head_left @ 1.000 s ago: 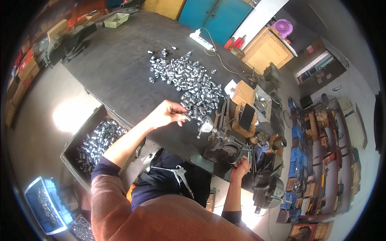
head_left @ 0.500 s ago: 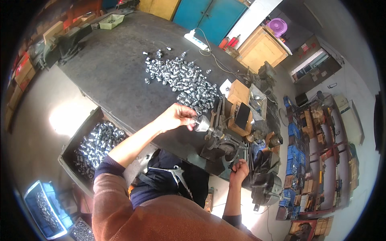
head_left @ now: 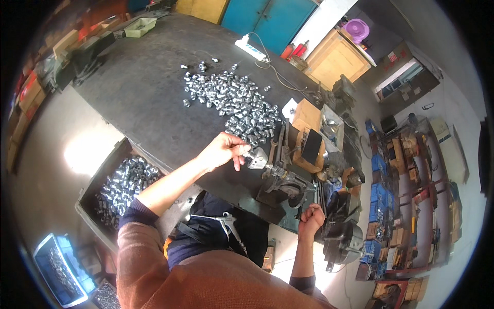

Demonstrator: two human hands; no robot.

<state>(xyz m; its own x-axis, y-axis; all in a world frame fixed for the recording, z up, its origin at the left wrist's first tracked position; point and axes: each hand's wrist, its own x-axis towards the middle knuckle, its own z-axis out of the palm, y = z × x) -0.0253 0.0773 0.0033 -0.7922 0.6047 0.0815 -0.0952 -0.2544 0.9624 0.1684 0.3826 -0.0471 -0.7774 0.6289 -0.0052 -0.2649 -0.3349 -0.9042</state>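
My left hand pinches a small metal fitting, mostly hidden by the fingertips, at the nose of a silver cone-shaped chuck. The chuck sits on a small dark bench machine at the table's near edge. Close to the machine's near right side, my right hand is closed in a fist; what it grips, if anything, is hidden. Just beyond my left hand spreads a pile of shiny metal fittings on the dark table.
A grey crate of similar fittings stands at the left, below the table edge. Right of the machine are wrenches, a wooden box, a black phone and a dark motor. An air blow gun lies against my lap.
My right fist has shifted slightly to the right and up. The left hand stays at the chuck, its fingers slightly rearranged. The whole view has shifted a little.
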